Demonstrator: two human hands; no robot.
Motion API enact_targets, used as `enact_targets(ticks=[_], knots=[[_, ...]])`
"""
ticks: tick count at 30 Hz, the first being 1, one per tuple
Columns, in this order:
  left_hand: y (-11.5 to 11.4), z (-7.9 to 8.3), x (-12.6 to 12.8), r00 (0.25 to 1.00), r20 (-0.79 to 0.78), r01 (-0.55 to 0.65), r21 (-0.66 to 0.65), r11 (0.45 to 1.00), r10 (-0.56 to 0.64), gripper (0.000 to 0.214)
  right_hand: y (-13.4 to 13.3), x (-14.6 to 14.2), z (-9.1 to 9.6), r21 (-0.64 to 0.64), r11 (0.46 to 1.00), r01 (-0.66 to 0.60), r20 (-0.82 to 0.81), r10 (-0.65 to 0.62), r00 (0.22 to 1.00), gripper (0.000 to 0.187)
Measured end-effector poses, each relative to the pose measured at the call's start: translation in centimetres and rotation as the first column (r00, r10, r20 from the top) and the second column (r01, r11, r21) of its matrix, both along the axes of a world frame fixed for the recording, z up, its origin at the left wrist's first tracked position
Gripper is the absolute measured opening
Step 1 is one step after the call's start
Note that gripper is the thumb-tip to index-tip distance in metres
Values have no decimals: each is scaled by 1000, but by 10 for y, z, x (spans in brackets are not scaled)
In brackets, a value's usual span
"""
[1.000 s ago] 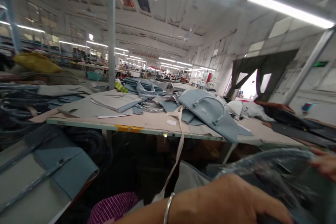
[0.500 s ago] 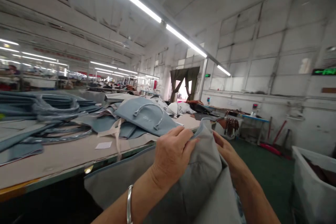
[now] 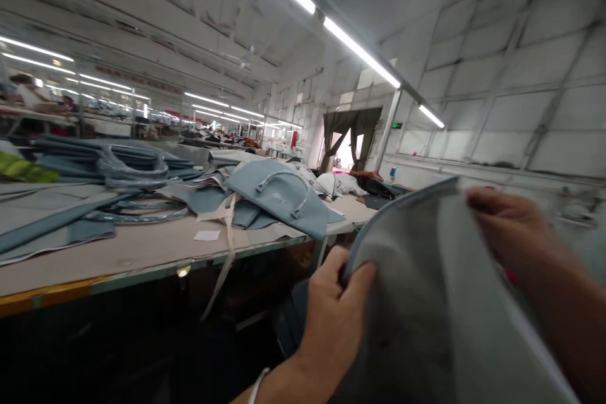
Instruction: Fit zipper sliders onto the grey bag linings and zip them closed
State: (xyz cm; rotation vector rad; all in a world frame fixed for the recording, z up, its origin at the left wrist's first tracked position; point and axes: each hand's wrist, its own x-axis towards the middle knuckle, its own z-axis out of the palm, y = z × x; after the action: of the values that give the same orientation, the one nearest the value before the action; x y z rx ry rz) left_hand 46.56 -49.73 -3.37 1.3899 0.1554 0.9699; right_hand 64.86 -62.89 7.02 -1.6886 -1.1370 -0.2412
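Right up close, it's the left hand (image 3: 336, 322) doing the gripping, thumb on one face of a grey piece (image 3: 411, 303), fingers wrapped round its blue-trimmed edge. That piece stands raised in front of the wearer, curving up between both hands, and there's a pale bracelet (image 3: 259, 386) on the left wrist. Over at the top corner, the right hand (image 3: 516, 227) is a blur, fingers bent beside the edge; can't tell whether they're pinching it.

Just past them, the bench (image 3: 142, 259)! A cream strip (image 3: 229, 237) drapes over its front edge, a white slip (image 3: 207, 235) lying just beside it. Behind the strip slumps a blue bag (image 3: 279, 192), plastic-wrapped handle (image 3: 307, 191) arching across its face. To its left, coiled wrapped straps (image 3: 151, 219), then a pile of blue pieces (image 3: 71, 158) and something yellow-green (image 3: 28, 167).

Farther back, a dark curtain (image 3: 369, 129) is parted at a bright doorway, and away to the left a person (image 3: 31, 95) is at another table.
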Motion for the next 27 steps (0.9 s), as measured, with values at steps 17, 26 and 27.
enact_targets(ticks=[17,26,27], knots=[[27,-178,-80,825,-514,-485,-427,764,236,74,161,-57,-123,-457,832,-314,-59,324,944,37],[64,-180,-98,927,-362,-305,-581,755,96,68,182,-103,-189,-747,576,-333,-28,472,881,15],[66,-181,-100,941,-330,-271,-611,743,72,66,188,-99,-190,-755,570,-323,-30,463,886,18]])
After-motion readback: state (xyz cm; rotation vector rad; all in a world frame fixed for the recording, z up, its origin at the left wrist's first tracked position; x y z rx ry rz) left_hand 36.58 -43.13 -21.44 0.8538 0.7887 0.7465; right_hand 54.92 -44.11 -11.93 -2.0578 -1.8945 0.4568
